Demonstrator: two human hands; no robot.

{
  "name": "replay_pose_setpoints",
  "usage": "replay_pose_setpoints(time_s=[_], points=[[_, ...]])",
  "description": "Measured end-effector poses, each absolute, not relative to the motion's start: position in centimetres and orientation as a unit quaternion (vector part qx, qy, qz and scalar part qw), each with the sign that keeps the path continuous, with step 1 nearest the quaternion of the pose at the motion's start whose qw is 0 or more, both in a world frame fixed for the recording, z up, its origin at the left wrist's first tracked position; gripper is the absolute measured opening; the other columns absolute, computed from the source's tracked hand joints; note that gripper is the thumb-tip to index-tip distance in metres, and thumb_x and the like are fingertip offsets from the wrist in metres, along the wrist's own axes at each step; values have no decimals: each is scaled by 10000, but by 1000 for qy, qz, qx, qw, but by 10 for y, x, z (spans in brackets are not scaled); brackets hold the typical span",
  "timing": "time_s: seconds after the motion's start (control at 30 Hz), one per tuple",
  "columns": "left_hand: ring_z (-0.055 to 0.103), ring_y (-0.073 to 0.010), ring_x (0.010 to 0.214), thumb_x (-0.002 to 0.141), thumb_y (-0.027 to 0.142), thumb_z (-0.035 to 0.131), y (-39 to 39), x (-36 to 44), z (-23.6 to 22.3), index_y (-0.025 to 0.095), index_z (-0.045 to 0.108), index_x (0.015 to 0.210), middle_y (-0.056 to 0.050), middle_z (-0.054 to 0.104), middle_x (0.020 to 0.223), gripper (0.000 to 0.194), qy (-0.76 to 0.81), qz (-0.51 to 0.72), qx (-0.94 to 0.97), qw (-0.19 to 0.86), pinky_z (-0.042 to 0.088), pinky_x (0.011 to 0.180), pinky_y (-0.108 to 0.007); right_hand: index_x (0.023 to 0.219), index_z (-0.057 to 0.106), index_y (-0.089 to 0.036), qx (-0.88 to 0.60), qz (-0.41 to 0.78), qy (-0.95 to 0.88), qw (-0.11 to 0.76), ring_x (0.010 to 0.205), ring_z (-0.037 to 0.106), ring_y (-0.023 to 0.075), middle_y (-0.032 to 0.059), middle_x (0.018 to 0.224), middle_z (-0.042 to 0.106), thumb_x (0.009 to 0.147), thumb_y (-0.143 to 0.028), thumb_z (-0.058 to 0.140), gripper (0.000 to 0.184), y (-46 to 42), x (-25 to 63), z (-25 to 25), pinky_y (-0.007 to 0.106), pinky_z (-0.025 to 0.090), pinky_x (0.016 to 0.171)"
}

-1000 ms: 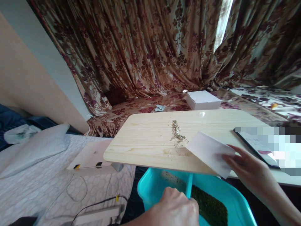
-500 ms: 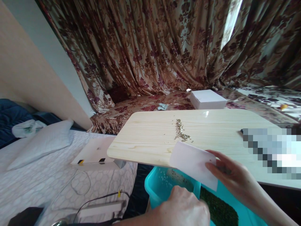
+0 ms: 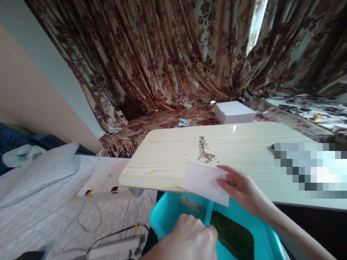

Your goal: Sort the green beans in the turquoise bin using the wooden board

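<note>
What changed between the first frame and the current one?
The right hand moved the white paper leftward along the near edge of the wooden tabletop, keeping hold of it. The main pile of bits and the left hand over the turquoise bin look about the same.

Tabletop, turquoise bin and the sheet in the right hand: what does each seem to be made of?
Tabletop: wood or wood-look laminate, smooth with a slight gloss, judging by the pale grain lines and bright reflection.
Turquoise bin: probably molded plastic, smooth, from its even color and rounded corners.
White sheet: likely paper or thin card, matte, since it looks thin and shows no shine.
</note>
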State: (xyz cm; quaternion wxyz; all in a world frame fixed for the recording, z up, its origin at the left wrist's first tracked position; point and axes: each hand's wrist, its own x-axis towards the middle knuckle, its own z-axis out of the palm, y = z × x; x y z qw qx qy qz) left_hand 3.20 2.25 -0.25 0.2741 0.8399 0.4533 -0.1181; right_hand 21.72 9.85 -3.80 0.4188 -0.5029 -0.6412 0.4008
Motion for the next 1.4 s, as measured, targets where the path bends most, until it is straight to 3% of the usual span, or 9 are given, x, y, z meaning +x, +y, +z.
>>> replay_pose_setpoints(time_s=[0.07, 0.2, 0.37, 0.5, 0.73, 0.93, 1.13, 1.4], points=[[733, -407, 950, 883, 97, 443, 19, 19, 6, 80, 758, 1073, -244, 760, 1001, 368, 485, -207, 814, 242, 542, 826, -494, 1072, 733, -192, -504, 355, -683, 391, 490, 600, 146, -16, 595, 682, 858, -394, 579, 332, 78, 213, -30, 244, 469, 446], [724, -388, 991, 947, 162, 423, 13, 2, 15, 125, 764, 1076, -201, 767, 1024, 367, 514, -222, 790, 249, 538, 866, -484, 1152, 737, -245, -485, 277, -734, 388, 511, 635, 146, -16, 629, 709, 930, -389, 559, 319, 63, 232, -19, 237, 499, 470], [702, -327, 1045, 955, 167, 422, 13, 0, 8, 171, 759, 1088, -141, 770, 1061, 362, 541, -160, 782, 266, 516, 933, -424, 1081, 679, -244, -526, 264, -603, 538, 713, 765, 235, 46, 757, 792, 759, -502, 738, 417, 121, 288, -28, 320, 597, 613], [714, -301, 1008, 911, 138, 444, 19, 3, -4, 210, 787, 1036, -101, 790, 1023, 372, 553, -133, 779, 264, 513, 922, -379, 989, 686, -245, -558, 299, -540, 555, 677, 750, 238, 28, 711, 785, 697, -503, 779, 401, 172, 318, -43, 355, 593, 622], [711, -300, 1007, 911, 180, 437, 21, -1, -9, 220, 784, 1041, -111, 784, 1022, 372, 553, -113, 778, 275, 497, 900, -359, 1005, 736, -173, -564, 350, -535, 522, 728, 741, 235, 71, 782, 793, 688, -446, 757, 419, 190, 316, -53, 310, 551, 594], [701, -308, 1056, 919, 155, 434, 19, -4, 1, 190, 773, 1086, -128, 777, 1072, 379, 558, -152, 765, 282, 483, 919, -350, 1035, 760, -182, -550, 392, -550, 491, 742, 734, 243, 68, 785, 793, 677, -461, 765, 455, 179, 302, -48, 313, 551, 601], [696, -296, 1033, 942, 174, 415, 16, -9, -5, 210, 766, 1070, -104, 773, 1038, 375, 547, -105, 779, 286, 476, 920, -350, 1040, 751, -182, -535, 405, -564, 481, 708, 722, 224, 69, 834, 807, 685, -506, 768, 481, 164, 291, -48, 300, 541, 574], [668, -266, 1042, 955, 179, 392, 12, -8, -2, 221, 726, 1028, -78, 753, 1034, 345, 554, -86, 775, 291, 458, 934, -324, 1023, 720, -194, -526, 401, -578, 478, 645, 698, 211, 34, 706, 758, 666, -598, 814, 547, 147, 285, -38, 308, 537, 563]])
